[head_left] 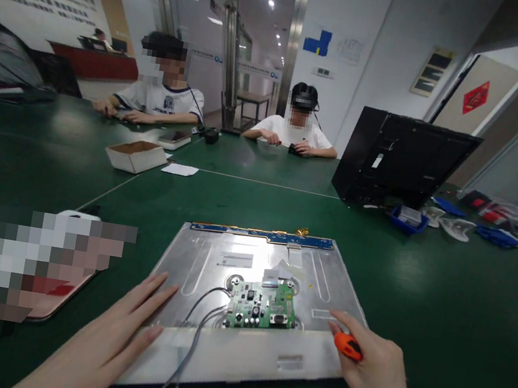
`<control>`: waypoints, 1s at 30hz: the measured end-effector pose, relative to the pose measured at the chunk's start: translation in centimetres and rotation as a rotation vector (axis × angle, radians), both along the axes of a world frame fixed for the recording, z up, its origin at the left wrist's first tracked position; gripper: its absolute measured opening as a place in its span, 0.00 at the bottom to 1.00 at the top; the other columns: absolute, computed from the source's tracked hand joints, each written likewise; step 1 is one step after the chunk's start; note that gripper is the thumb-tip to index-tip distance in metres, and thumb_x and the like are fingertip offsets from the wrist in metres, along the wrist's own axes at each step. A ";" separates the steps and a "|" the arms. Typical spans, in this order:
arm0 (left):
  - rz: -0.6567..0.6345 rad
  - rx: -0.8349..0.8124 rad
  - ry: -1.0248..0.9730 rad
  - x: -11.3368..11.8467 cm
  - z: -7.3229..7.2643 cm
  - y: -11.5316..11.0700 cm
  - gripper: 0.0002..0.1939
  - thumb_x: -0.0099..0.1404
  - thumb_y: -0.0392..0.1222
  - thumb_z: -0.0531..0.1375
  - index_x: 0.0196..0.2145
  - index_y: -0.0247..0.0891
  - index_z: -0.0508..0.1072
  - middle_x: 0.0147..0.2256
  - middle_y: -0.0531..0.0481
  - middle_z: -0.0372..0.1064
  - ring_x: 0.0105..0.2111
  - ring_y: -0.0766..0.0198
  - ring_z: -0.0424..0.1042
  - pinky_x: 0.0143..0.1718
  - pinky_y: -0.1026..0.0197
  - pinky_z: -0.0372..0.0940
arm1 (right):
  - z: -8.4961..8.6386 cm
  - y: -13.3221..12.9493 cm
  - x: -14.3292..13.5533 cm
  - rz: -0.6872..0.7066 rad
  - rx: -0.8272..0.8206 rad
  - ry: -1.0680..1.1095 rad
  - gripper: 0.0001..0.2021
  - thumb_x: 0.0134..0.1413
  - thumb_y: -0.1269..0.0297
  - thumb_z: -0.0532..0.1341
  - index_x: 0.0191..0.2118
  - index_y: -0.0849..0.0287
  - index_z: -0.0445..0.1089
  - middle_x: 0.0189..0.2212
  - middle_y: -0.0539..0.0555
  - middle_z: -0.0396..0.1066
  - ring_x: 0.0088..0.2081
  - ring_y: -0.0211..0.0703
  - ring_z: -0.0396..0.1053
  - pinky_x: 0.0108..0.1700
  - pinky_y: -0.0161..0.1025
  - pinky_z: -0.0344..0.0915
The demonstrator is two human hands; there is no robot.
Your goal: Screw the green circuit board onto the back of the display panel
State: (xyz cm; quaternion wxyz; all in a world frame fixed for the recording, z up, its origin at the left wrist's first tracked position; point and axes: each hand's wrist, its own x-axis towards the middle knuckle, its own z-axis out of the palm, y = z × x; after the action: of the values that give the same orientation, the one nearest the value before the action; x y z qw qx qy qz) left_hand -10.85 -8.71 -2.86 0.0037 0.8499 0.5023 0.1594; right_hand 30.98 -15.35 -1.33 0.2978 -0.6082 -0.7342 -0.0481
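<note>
A flat silver metal panel lies on the green table in front of me. It bears a green circuit board at its middle and a narrow blue board along the far edge. Dark cables run from the green board over the near edge. My left hand rests with fingers spread on the panel's left side. At the right side, my right hand is closed around an orange-handled tool; the tool's tip cannot be made out.
A black monitor-like casing stands at the back right, near a blue tray and gloves. An open box sits back left. Two people work across the green table.
</note>
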 end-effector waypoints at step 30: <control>-0.442 -0.258 0.027 13.7 2.0 1.6 0.30 0.73 0.51 0.50 0.68 0.41 0.54 0.68 0.35 0.45 0.68 0.42 0.46 0.64 0.36 0.51 | 2.0 6.9 5.3 -0.491 -0.503 -0.267 0.13 0.67 0.58 0.52 0.43 0.59 0.70 0.31 0.59 0.76 0.34 0.51 0.75 0.31 0.38 0.57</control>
State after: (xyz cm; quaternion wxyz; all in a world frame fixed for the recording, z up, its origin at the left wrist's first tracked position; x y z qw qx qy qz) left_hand 2.90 -7.08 -0.82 0.1402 0.9336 0.3204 0.0779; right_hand 36.23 -8.46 0.66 0.0205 -0.8086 -0.5878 -0.0152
